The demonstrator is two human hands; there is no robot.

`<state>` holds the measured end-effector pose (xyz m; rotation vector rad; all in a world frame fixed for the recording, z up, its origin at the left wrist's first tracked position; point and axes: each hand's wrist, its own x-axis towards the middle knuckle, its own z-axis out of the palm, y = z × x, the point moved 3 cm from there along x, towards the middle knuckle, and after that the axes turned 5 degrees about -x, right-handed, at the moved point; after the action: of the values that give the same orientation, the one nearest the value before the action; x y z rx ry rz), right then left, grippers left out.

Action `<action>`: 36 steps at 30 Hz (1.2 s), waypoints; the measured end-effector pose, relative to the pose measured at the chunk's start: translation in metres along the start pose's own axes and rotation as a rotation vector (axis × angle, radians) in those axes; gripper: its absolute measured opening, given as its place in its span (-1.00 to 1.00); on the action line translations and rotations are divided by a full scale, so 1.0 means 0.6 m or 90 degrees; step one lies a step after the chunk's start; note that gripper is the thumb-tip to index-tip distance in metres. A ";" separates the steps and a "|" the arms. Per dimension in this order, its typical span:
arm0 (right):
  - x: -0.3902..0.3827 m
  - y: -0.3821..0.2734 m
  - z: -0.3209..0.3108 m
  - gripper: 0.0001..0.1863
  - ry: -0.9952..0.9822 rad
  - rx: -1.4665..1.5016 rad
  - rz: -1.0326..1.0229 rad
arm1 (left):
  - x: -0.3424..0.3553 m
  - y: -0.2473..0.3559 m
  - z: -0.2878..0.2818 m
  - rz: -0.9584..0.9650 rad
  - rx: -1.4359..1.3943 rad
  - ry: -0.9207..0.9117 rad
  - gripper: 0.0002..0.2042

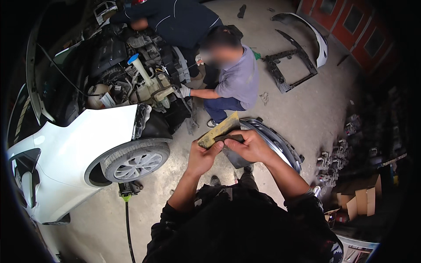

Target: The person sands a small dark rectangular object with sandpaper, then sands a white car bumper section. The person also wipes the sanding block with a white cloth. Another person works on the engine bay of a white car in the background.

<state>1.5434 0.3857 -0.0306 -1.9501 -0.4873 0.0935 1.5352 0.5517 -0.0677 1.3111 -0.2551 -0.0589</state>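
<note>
In front of my chest I hold a worn sheet that looks like sandpaper [221,129], yellowish with dark smudges on the side facing up. My left hand [202,155] is closed on its lower left end, thumb on top. My right hand [251,147] pinches a dark folded strip [229,138] along the sheet's near edge; whether the strip belongs to the sheet I cannot tell. Both thumbs almost meet there. Below the hands shows a dark grey flat piece [237,158], partly hidden by my right hand.
A white car [87,144] stands at left, its front stripped and engine bay exposed. A jack [127,193] is by its wheel [138,166]. One co-worker [239,79] crouches at the front; another [175,22] leans over the engine. Removed trim [280,140], a black frame [291,65] and cardboard boxes [362,201] lie about.
</note>
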 end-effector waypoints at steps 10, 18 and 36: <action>-0.005 0.012 0.012 -0.79 0.203 0.075 0.073 | 0.007 -0.005 0.015 0.055 -0.092 0.127 -0.81; -0.012 0.016 0.034 -0.79 0.200 0.028 -0.006 | 0.001 -0.011 0.025 0.097 0.039 0.166 -0.85; -0.007 0.000 -0.006 -0.81 -0.093 -0.021 0.009 | -0.001 -0.016 0.006 -0.130 -0.063 -0.120 -0.73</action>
<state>1.5407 0.3809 -0.0299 -1.9879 -0.5742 0.2388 1.5351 0.5460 -0.0760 1.2299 -0.2734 -0.3656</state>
